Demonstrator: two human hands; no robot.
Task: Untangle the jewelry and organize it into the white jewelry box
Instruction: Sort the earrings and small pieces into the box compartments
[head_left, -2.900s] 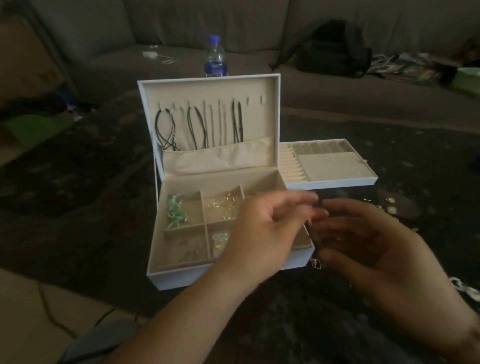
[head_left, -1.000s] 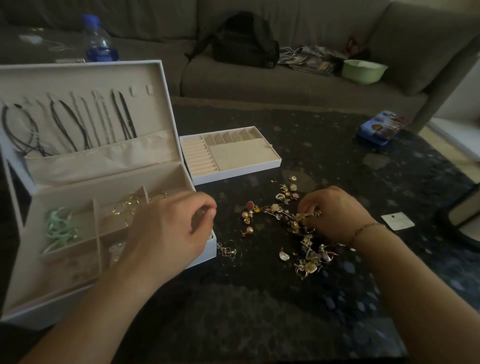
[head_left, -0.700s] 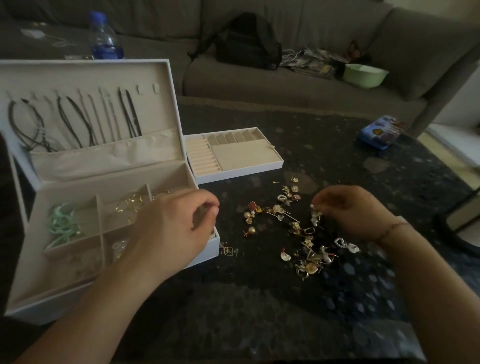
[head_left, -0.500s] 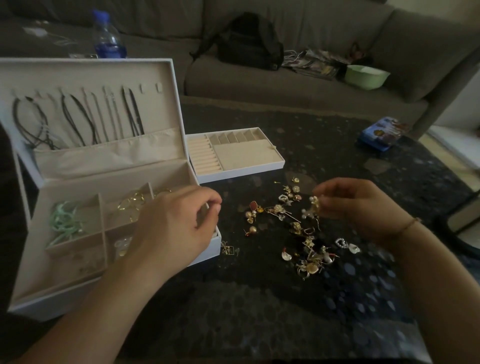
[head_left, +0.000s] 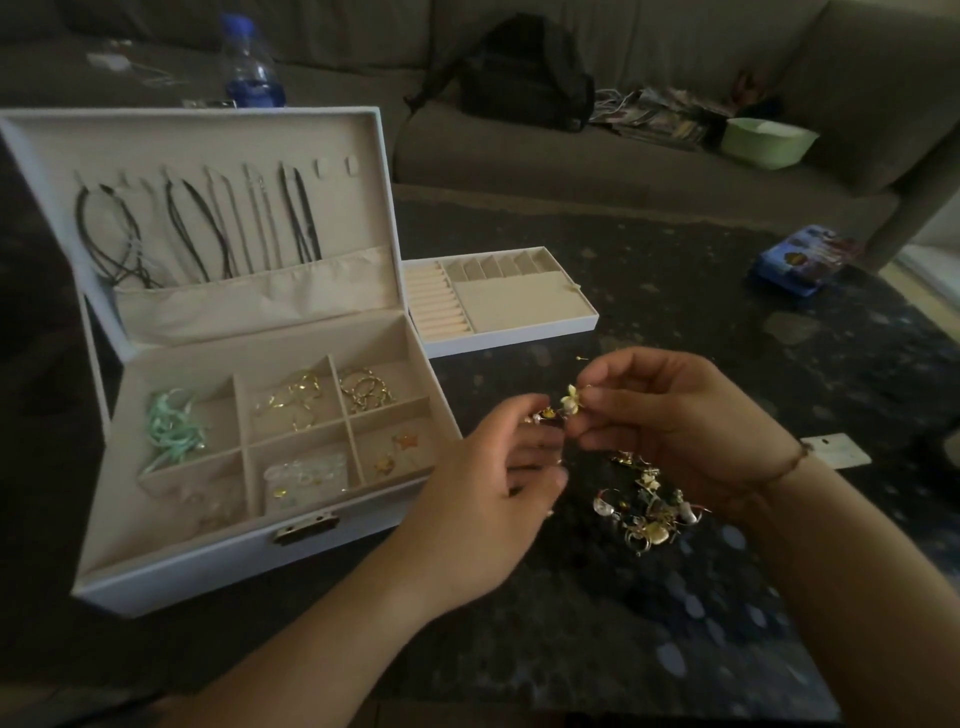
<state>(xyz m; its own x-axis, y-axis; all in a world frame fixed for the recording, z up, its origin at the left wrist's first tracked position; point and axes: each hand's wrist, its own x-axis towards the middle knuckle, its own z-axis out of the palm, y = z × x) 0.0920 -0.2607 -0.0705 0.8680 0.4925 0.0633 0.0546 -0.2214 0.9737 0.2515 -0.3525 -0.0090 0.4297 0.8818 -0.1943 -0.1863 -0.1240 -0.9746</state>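
Observation:
The white jewelry box (head_left: 171, 574) stands open at the left, with dark cord necklaces (head_left: 208, 234) hung in its lid and gold hoops (head_left: 363, 392), a mint green piece (head_left: 171, 428) and small earrings in its compartments. Its removable tray (head_left: 519, 312) lies behind on the dark table. A tangled heap of jewelry (head_left: 644, 512) lies under my right hand (head_left: 675, 431). My right hand pinches a small pale flower earring (head_left: 570, 400) lifted above the heap. My left hand (head_left: 493, 499) meets it, fingertips on the gold bits hanging from the same piece.
A grey sofa runs along the back with a black bag (head_left: 524, 73), magazines and a green bowl (head_left: 766, 140). A blue-capped water bottle (head_left: 249, 67) stands behind the box lid. A blue packet (head_left: 802, 260) and a white card (head_left: 839, 449) lie on the table at the right.
My right hand lifted an earring out of the heap and brought it toward the middle. My left hand moved off the box's front corner to meet it. The camera shifted left.

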